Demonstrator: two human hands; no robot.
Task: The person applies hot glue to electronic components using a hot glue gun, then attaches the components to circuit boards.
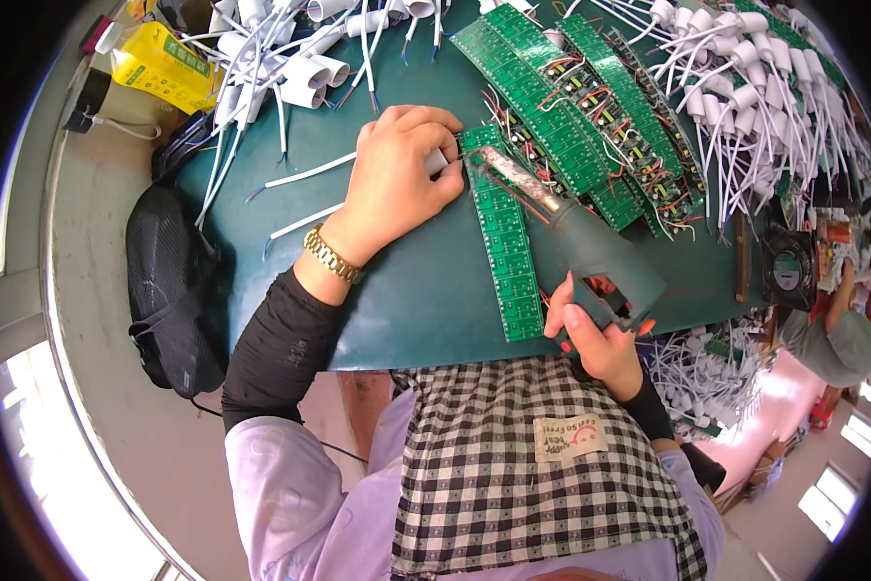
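My left hand point(392, 179) is closed around a white plastic cylinder point(436, 163), mostly hidden by the fingers. Two white cables point(310, 172) with bare-coloured wire ends stick out to the left of that hand. Just beside its fingertips lies a strip of green circuit boards point(509, 259), running down toward the table's near edge. My right hand point(602, 347) grips a dark soldering gun point(605, 254) by its handle. The gun's metal tip reaches up-left to the far end of the strip, near my left fingers; whether it touches the board I cannot tell.
Stacked green circuit boards with components and red wires point(591, 145) lie beyond the gun. White cylinders with cables are heaped at far left point(305, 77) and far right point(746, 87). A yellow bottle point(169, 66), a black mesh object point(172, 281) and a fan point(787, 269) border the green table.
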